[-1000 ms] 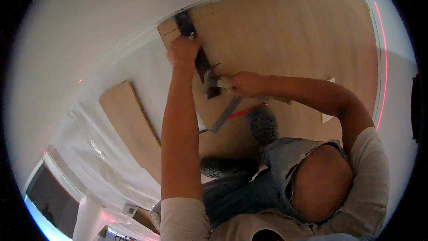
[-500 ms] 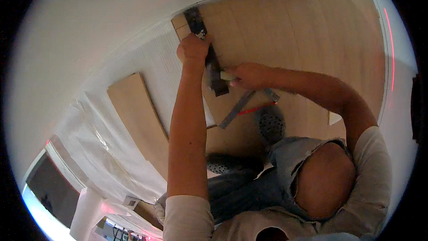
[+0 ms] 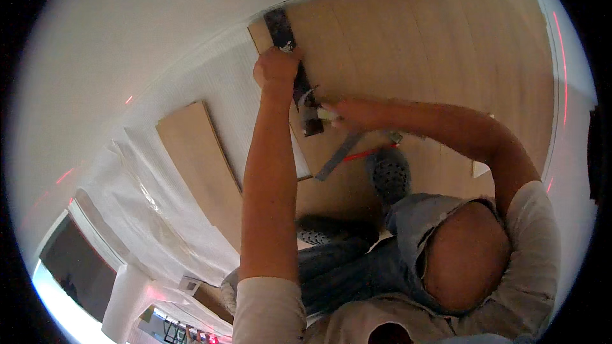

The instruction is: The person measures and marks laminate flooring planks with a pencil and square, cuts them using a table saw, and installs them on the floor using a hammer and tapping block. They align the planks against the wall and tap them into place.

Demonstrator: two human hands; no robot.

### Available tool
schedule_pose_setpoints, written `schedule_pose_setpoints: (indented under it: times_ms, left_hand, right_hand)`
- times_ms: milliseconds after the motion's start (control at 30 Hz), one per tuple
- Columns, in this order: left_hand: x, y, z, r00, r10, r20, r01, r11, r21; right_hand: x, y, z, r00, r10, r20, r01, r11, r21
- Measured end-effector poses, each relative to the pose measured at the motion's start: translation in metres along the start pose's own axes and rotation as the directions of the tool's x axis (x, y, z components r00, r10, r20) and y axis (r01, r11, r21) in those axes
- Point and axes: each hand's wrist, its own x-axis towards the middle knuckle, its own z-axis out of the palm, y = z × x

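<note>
My left hand [image 3: 278, 67] is wrapped round a long black metal bar [image 3: 278, 25] that lies along the edge of the laid wood-look floorboards [image 3: 376, 44]. It presses the bar down near its far end, by the wall. In my right hand [image 3: 354, 114] is a hammer [image 3: 308, 109], gripped by its pale handle. The hammer's head is blurred and is at the near end of the bar; I cannot tell whether they touch. A grey square [image 3: 338, 156] and a red pencil-like stick [image 3: 370, 152] lie on the boards below my right hand.
White underlay sheeting [image 3: 233, 83] covers the floor on the left, with loose floorboards [image 3: 194, 146] on it. A white wall [image 3: 159, 25] curves along the far side. My shoes [image 3: 389, 175] stand on the boards close by. A box [image 3: 210, 299] sits at lower left.
The hammer's head has shifted slightly and is seen against the bar's near end. My left hand keeps its grip on the bar. The view has moved slightly.
</note>
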Motion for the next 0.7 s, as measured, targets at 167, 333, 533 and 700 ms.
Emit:
schedule_pose_setpoints:
  times_ms: [167,333,533,700]
  left_hand:
    - [-0.012,-0.005,-0.003,1.000,-0.004,-0.031,0.004,1.000,0.011]
    - [-0.019,-0.001,-0.015,0.995,-0.009,0.099,0.013,0.999,-0.043]
    - [-0.024,0.014,-0.013,0.999,-0.039,0.009,0.038,0.998,0.057]
    - [-0.012,0.016,0.002,0.996,-0.026,-0.083,0.036,0.991,0.131]
  right_hand:
    - [0.002,-0.012,-0.014,0.998,0.063,-0.020,-0.062,0.997,0.036]
    - [0.000,0.007,0.001,0.997,-0.033,0.075,0.028,0.997,0.065]
    - [-0.010,0.003,0.011,0.996,0.025,0.090,-0.025,1.000,-0.001]
    - [-0.012,-0.009,0.004,0.991,0.072,0.113,-0.078,0.996,0.049]
